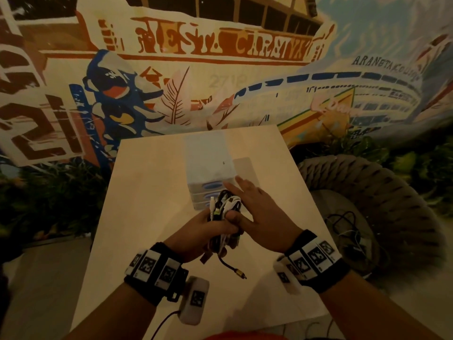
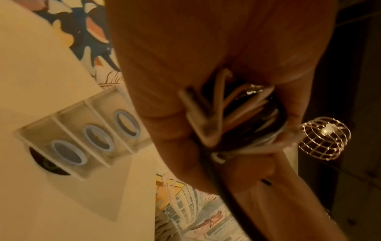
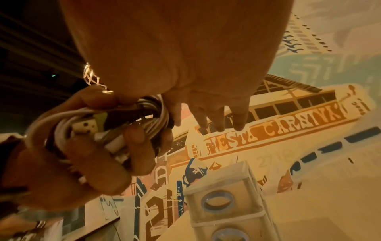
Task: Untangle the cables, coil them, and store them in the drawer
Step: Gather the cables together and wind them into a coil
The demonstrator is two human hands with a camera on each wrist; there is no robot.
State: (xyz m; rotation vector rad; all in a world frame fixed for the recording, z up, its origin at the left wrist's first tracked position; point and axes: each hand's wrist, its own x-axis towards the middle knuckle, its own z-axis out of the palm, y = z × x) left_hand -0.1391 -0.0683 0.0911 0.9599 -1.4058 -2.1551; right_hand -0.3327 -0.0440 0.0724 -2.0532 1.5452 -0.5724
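The white table (image 1: 152, 182) carries a small translucent drawer unit (image 1: 208, 160) with three drawers, each with a blue ring handle, all pushed in. Just in front of the unit, above the table, the left hand (image 1: 196, 231) has its fingers curled tight around a bundle of black and white cables (image 1: 224, 207). The right hand (image 1: 259, 207) lies flat against the bundle's right side with fingers straight, holding nothing. One black plug end (image 1: 239, 273) hangs below the bundle
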